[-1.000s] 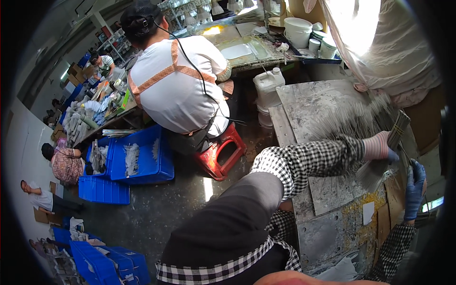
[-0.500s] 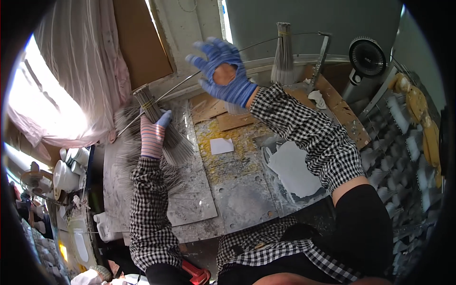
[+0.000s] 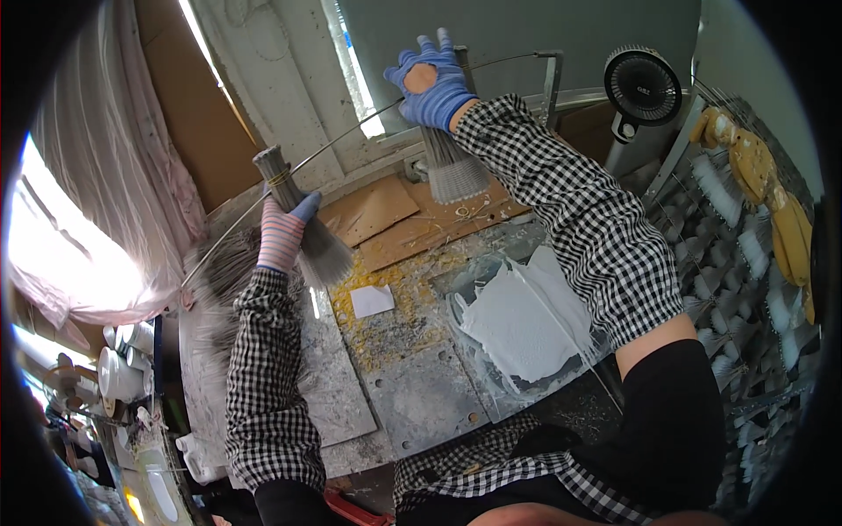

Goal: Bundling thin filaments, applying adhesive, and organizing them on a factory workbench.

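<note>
My left hand (image 3: 282, 235), in a pink-striped glove with blue fingertips, is closed around a grey bristle bundle (image 3: 320, 250) bound by a yellow band near its top. The bundle leans beside a thin metal rod (image 3: 338, 140), its bristles fanning downward. Farther up, my right hand (image 3: 434, 88), in a blue-striped glove with a hole in its back, has its fingers spread. It is by the rod, in front of a second grey bristle bundle (image 3: 454, 171). The glove covers part of that bundle, so whether the palm touches it is hidden.
White paste (image 3: 517, 324) lies on a slab at the right, crossed by a thin stick. A white paper square (image 3: 372, 301) and cardboard (image 3: 386, 210) lie mid-table. Loose bristles (image 3: 215, 289) are at left. A black fan (image 3: 643, 88), yellow gloves (image 3: 745, 167) and a brush rack (image 3: 728, 351) stand right.
The view has shifted, moving the surroundings leftward. My right hand has gone farther up relative to the table, toward the second bundle. My left hand keeps hold of its bundle.
</note>
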A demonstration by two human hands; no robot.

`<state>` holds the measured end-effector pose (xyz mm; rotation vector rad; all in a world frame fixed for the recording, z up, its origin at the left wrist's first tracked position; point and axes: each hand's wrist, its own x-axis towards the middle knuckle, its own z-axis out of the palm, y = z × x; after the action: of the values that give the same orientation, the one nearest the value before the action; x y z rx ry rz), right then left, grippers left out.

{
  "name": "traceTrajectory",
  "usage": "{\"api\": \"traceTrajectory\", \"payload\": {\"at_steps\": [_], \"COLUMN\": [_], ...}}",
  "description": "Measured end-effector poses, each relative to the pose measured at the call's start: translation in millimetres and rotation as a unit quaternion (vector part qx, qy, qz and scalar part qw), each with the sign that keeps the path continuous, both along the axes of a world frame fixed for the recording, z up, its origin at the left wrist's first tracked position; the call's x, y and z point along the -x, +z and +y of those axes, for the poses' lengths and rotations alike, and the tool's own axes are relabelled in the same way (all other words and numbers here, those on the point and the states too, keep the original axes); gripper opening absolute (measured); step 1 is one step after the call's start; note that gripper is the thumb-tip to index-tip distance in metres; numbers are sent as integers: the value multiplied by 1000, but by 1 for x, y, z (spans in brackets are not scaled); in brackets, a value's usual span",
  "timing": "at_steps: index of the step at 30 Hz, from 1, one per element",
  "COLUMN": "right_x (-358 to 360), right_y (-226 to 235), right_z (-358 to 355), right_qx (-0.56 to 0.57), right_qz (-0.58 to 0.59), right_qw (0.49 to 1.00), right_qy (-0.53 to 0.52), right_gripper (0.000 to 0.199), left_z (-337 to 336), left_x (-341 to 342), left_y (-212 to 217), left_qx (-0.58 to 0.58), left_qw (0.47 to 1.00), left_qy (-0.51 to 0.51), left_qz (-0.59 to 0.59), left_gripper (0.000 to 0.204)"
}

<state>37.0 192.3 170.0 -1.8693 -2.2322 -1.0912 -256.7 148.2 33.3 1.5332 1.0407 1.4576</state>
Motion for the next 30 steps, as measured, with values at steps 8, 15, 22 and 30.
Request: {"api": "traceTrajectory", "payload": {"at_steps": [8,15,22,30], "right_x": [-114,-171,-283,46], "right_y": [0,-8,-5,-121], "right_z": [42,77,129,-23], "right_qx": [-53,-186,-154,68], "right_qz": [144,105,107,253], "right_qw": [988,969,937,755], "right_qy": [7,121,294,602], "right_gripper": [57,51,44,44], "left_z": [90,104,67,-335], "left_x": [-130,-196,-229,-55], "left_y": [20,45,33,-111], "left_qx": [40,-13,-118,-96], "left_qw": [998,987,986,938], "left_qy": [-42,-48,13,180], "left_qz": [39,152,116,280], "left_gripper": [38,61,101,48]}}
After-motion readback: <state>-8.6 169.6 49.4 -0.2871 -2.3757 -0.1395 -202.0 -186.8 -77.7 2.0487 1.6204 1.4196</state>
